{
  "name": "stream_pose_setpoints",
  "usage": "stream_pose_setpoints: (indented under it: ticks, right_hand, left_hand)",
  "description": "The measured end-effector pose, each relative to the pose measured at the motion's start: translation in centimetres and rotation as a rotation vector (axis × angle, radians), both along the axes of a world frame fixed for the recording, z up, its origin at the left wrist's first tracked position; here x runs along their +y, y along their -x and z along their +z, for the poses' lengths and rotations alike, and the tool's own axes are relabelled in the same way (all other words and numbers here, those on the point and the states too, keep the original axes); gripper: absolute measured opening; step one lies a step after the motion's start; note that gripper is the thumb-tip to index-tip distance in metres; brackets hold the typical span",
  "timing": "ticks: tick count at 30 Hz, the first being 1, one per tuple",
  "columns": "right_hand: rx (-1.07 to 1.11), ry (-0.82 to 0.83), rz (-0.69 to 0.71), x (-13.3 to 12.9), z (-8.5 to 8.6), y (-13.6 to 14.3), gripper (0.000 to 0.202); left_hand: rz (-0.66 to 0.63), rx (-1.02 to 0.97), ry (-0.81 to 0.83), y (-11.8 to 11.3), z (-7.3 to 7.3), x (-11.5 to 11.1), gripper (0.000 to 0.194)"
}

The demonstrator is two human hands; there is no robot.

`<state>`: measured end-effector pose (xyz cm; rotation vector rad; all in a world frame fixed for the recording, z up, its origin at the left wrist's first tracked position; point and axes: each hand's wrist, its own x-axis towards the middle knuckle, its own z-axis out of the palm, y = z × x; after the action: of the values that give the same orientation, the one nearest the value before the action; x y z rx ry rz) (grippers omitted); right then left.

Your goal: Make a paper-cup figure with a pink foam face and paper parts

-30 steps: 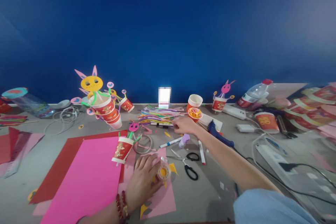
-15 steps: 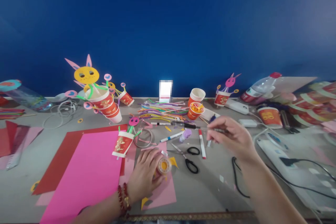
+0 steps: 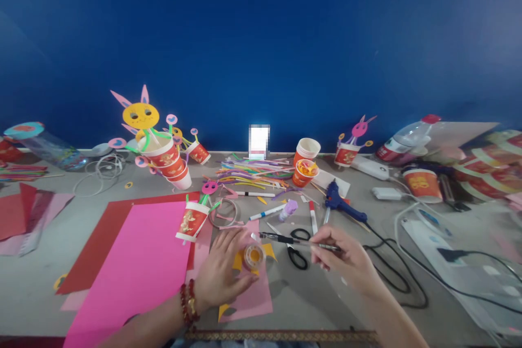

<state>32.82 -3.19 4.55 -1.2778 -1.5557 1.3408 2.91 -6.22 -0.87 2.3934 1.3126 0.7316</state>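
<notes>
Our right hand (image 3: 342, 258) grips one black pen (image 3: 280, 237), held over one pair of scissors (image 3: 290, 254). Our left hand (image 3: 222, 267) lies flat, thumb spread, on pink paper (image 3: 255, 304), just beside one tape roll (image 3: 247, 256); whether they touch, we cannot tell. Farther off, we count three markers (image 3: 267, 211) and, to the right, one blue glue gun (image 3: 333, 196).

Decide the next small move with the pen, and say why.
I'd probably slide the right hand nearer the tip of the pen: it grips the rear end, which likely gives poor control, while the tip points toward the tape and the left hand.
</notes>
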Motion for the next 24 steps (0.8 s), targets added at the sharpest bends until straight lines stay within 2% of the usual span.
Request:
stream_pose_setpoints:
  ticks: [3, 4, 6, 8, 11, 14, 17, 19, 21, 23, 24]
  right_hand:
    - [-0.061, -0.100, 0.068, -0.7, 0.1, 0.9, 0.004]
    - [-0.067, -0.143, 0.090, -1.1, 0.2, 1.4, 0.002]
    - [-0.018, -0.209, 0.110, -1.8, 0.3, 2.5, 0.006]
    - [0.119, -0.224, 0.090, -2.4, 0.4, 3.7, 0.009]
    - [0.252, -0.181, 0.091, -3.0, 0.4, 5.0, 0.016]
    - [0.223, -0.194, 0.152, -3.2, 0.1, 5.7, 0.027]
    - [0.220, -0.220, 0.191, -3.5, -0.1, 5.8, 0.035]
    - [0.215, -0.206, 0.212, -3.7, 0.5, 5.3, 0.037]
    - [0.171, -0.214, 0.090, -3.9, 2.1, 4.0, 0.041]
    - [0.114, -0.241, -0.123, -4.2, 4.8, 1.8, 0.044]
    - [0.088, -0.242, -0.228, -4.4, 6.2, 0.5, 0.043]
  left_hand:
    - [-0.004, -0.004, -0.093, -0.3, 1.9, 0.2, 0.073]
    - [-0.020, -0.004, -0.133, -0.5, 2.6, 0.3, 0.060]
    - [-0.023, -0.015, -0.185, -1.1, 3.7, 0.4, 0.022]
    - [-0.007, -0.021, -0.213, -1.6, 4.3, 0.4, 0.005]
    - [-0.051, 0.018, -0.226, -2.0, 4.9, 0.1, 0.005]
    - [-0.130, 0.042, -0.217, -2.2, 6.0, -0.3, 0.006]
    - [-0.215, 0.033, -0.098, -2.3, 7.9, -0.7, 0.008]
    - [-0.281, 0.042, -0.002, -1.9, 8.9, -1.0, 0.010]
    - [-0.297, 0.020, 0.089, -0.8, 9.3, -1.1, 0.016]
    - [-0.232, -0.061, 0.155, 0.8, 9.0, -0.9, 0.031]
    - [-0.148, -0.068, 0.196, 1.6, 8.7, -0.7, 0.036]
